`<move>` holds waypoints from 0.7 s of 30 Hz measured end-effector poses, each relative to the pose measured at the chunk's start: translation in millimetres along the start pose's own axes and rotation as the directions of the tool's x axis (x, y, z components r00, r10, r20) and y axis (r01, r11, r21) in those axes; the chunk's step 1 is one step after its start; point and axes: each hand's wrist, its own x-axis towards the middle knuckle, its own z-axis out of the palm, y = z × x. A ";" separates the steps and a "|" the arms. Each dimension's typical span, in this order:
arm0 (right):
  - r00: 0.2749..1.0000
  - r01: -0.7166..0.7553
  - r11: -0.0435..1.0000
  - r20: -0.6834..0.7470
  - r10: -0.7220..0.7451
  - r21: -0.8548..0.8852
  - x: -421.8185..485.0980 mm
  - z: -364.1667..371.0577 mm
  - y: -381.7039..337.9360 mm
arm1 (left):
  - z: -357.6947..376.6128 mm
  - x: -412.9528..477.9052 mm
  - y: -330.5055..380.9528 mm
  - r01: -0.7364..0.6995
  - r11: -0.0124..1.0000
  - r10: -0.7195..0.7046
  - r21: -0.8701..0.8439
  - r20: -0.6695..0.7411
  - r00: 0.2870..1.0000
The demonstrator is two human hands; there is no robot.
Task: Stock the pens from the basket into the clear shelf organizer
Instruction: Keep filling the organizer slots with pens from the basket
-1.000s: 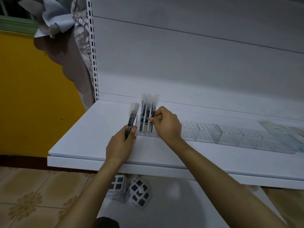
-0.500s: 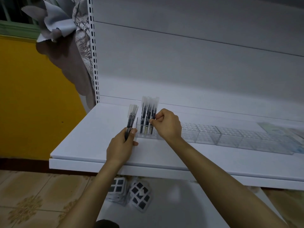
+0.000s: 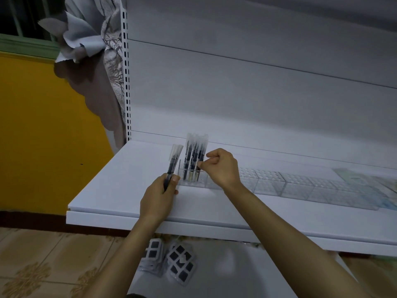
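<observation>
the left hand (image 3: 160, 196) held a bundle of pens (image 3: 173, 163) in clear sleeves. its fingers were curled around the lower end of the bundle and the thumb pressed on it from the right side. the bundle stood almost upright, a little tilted to the right, just beside the left end of the clear shelf organizer (image 3: 268, 184) and not inside it.

the right hand (image 3: 222, 167) was at the same end of the organizer. its fingers were curled in, and the thumb and the first finger pinched the lower part of the rightmost pen (image 3: 201, 154). this pen stood with the other standing pens (image 3: 189, 157) in the left compartments of the organizer, all upright and close together. whether its tip already touched the bottom of the compartment could not be told.

the organizer lay as a long row of small cells on the white shelf (image 3: 129, 181), going far to the right, near the back panel. under the shelf, on a lower level, lay some cube puzzles (image 3: 180, 263) in packs. at the left were a yellow wall (image 3: 43, 136), a curtain (image 3: 107, 87) next to the upright post (image 3: 127, 82) with holes, and a tiled floor (image 3: 32, 267).
</observation>
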 end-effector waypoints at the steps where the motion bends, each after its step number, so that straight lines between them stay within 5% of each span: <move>1: 0.999 0.019 1.000 -0.030 -0.018 0.017 -3.6 -2.6 -0.8 | -0.2 -1.0 0.9 -0.005 1.000 0.004 -0.018 -0.024 1.000; 4: 0.994 0.098 0.988 -0.056 -0.092 0.115 -18.6 -4.9 -3.5 | -2.6 -2.9 5.4 -0.035 0.989 0.026 -0.145 -0.061 0.998; 11: 0.930 0.001 0.932 0.343 -0.134 0.362 -50.8 14.0 -21.1 | -9.8 -6.8 7.7 -0.051 0.958 0.059 -0.283 0.020 0.998; 18: 0.971 -0.030 0.863 0.220 -0.094 0.504 -45.6 17.4 -23.5 | -10.9 -5.4 4.9 -0.012 0.940 0.043 -0.340 0.084 0.996; 21: 0.952 -0.023 0.872 0.276 -0.130 0.490 -45.6 14.5 -24.4 | -10.0 -3.9 4.7 -0.021 0.943 0.050 -0.332 0.079 0.996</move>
